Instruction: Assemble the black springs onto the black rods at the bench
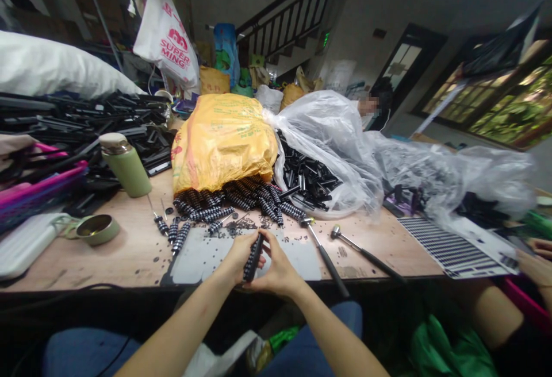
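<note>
My left hand (236,259) and my right hand (278,265) close around a black elongated part (253,259) above the front edge of the table. A studded, light-and-dark pattern shows along its left side; the exact kind is unclear. Beneath them lies a pale grey sheet (196,262). Just beyond, black-and-white checkered rods (215,212) are heaped under a yellow sack (224,141), and small dark bits (250,224) lie scattered about. To the right rest a hammer (325,256) and a second hammer (362,253), both with dark handles.
Clear plastic bags (340,164) with black parts stand behind. On the left are a green flask (125,164), its cup-like lid (98,229), a white case (30,245) and a pile of black strips (86,118). A co-worker's hand (532,265) is at right, near a striped sheet (457,245).
</note>
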Motion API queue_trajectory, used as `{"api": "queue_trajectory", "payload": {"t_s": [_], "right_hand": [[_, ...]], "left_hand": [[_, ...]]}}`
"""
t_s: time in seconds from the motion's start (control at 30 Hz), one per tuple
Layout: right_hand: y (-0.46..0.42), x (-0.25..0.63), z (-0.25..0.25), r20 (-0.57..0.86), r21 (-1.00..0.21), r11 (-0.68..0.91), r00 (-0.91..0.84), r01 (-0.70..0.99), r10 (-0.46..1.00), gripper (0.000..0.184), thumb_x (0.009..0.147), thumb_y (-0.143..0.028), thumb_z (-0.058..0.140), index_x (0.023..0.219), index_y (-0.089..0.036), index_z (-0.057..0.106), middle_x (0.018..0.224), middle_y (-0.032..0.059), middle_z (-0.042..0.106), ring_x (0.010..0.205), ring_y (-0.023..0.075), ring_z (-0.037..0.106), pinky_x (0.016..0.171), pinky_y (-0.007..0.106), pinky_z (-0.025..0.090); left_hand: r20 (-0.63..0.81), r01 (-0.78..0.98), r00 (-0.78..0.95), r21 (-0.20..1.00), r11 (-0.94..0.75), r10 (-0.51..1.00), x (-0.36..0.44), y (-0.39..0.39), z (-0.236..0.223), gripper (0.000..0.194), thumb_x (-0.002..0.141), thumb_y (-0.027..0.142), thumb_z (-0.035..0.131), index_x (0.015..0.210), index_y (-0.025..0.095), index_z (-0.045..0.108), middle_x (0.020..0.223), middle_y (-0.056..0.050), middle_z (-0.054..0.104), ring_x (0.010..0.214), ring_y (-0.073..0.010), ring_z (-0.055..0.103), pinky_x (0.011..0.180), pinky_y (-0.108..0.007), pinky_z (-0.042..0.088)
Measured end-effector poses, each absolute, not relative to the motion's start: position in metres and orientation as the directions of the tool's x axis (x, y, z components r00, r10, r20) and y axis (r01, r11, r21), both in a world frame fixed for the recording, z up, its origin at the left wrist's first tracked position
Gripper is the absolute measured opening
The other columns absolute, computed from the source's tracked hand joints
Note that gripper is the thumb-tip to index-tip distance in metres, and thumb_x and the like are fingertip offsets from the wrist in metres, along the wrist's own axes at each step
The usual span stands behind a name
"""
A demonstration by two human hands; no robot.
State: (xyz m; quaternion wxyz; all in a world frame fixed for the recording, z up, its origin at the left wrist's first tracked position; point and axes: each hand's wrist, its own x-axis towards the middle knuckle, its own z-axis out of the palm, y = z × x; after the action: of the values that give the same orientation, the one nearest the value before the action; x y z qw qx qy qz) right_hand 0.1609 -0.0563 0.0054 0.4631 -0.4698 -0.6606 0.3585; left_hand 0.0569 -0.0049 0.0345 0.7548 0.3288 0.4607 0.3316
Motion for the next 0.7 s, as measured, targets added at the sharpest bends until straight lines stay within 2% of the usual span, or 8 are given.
{"api": "queue_trajectory", "payload": {"t_s": [0.2, 0.4, 0.57, 0.7], "right_hand": [[-0.058, 0.161, 0.002, 0.218, -0.946, 0.233, -0.092, 0.225, 0.972, 0.102, 0.044, -0.023, 0.081, 0.129, -0.025, 0.024, 0.135, 0.009, 0.026, 0.125, 0.0244, 0.032, 0.103, 0.039, 0.033], [-0.058, 0.163, 0.001, 0.208, -0.957, 0.219, -0.077, 0.187, 0.975, 0.101, 0.043, -0.025, 0.082, 0.127, -0.023, 0.025, 0.132, 0.0096, 0.03, 0.122, 0.0241, 0.036, 0.103, 0.039, 0.034], [-0.059, 0.164, -0.003, 0.215, -0.933, 0.224, -0.062, 0.28, 0.975, 0.104, 0.042, -0.027, 0.082, 0.129, -0.022, 0.024, 0.131, 0.01, 0.031, 0.119, 0.0244, 0.039, 0.103, 0.039, 0.033], [-0.06, 0.162, -0.002, 0.248, -0.889, 0.246, -0.046, 0.386, 0.968, 0.104, 0.044, -0.029, 0.08, 0.13, -0.02, 0.022, 0.129, 0.0107, 0.033, 0.119, 0.0242, 0.039, 0.103, 0.038, 0.033]], "left_hand": [[-0.408, -0.057, 0.35, 0.889, 0.454, 0.843, 0.059, -0.004, 0.023, 0.024, 0.081, 0.032, 0.045, 0.077, 0.011, 0.054, 0.045, 0.001, 0.054, 0.032, -0.0091, 0.048, 0.033, -0.018, 0.039], [-0.402, 0.02, 0.354, 0.906, 0.423, 0.845, 0.06, -0.005, 0.021, 0.027, 0.08, 0.036, 0.044, 0.077, 0.012, 0.054, 0.04, 0.003, 0.05, 0.032, -0.0099, 0.047, 0.032, -0.017, 0.036], [-0.443, 0.036, 0.369, 0.885, 0.464, 0.817, 0.061, -0.005, 0.021, 0.03, 0.081, 0.039, 0.042, 0.076, 0.013, 0.054, 0.036, 0.002, 0.049, 0.031, -0.01, 0.046, 0.032, -0.017, 0.034], [-0.423, 0.046, 0.379, 0.897, 0.44, 0.823, 0.063, 0.0, 0.018, 0.029, 0.081, 0.037, 0.041, 0.075, 0.013, 0.054, 0.041, 0.002, 0.05, 0.035, -0.0108, 0.049, 0.036, -0.019, 0.039]]}}
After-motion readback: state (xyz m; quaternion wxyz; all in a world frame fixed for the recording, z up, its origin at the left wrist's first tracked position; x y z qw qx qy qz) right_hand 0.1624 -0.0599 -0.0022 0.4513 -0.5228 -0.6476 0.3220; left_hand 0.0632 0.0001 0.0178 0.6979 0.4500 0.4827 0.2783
